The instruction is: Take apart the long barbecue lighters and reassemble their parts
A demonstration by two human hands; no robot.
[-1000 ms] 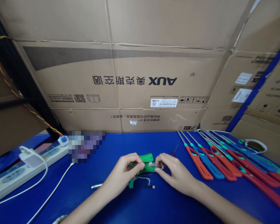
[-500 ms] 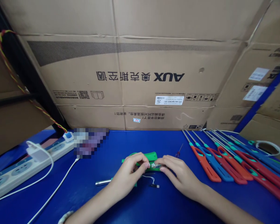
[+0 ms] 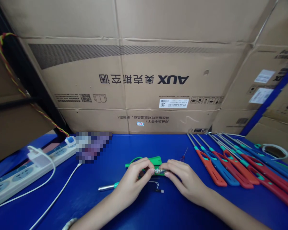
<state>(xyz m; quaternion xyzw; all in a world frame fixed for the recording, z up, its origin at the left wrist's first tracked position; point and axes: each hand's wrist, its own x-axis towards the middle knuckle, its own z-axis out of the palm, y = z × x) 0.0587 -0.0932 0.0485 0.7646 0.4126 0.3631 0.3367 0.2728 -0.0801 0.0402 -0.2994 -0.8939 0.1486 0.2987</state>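
Observation:
My left hand [image 3: 137, 174] pinches a small white part [image 3: 156, 171] between thumb and fingertips. Facing it, my right hand [image 3: 182, 179] has its fingers closed on a clear lighter tank [image 3: 163, 171], whose far end is hidden by the fingers. Under both sits a green lighter casing half [image 3: 159, 174], mostly covered. The other green casing half [image 3: 155, 160] lies just behind the fingers. From beneath my left wrist a silver lighter tube [image 3: 106, 188] with a teal collar sticks out to the left. In front of the hands lies a black igniter piece [image 3: 159, 191] on thin white wires.
A small screwdriver [image 3: 183, 157] lies behind my right hand. Several long lighters [image 3: 213, 171] in orange, blue and red are laid out at the right. On the left are a power strip [image 3: 21, 175] and a white cable [image 3: 59, 191]. A cardboard wall [image 3: 139, 57] stands behind.
My left hand has shifted slightly, so more of the silver tube's teal collar shows. The small white part is now close against the clear tank. My right hand has hardly moved.

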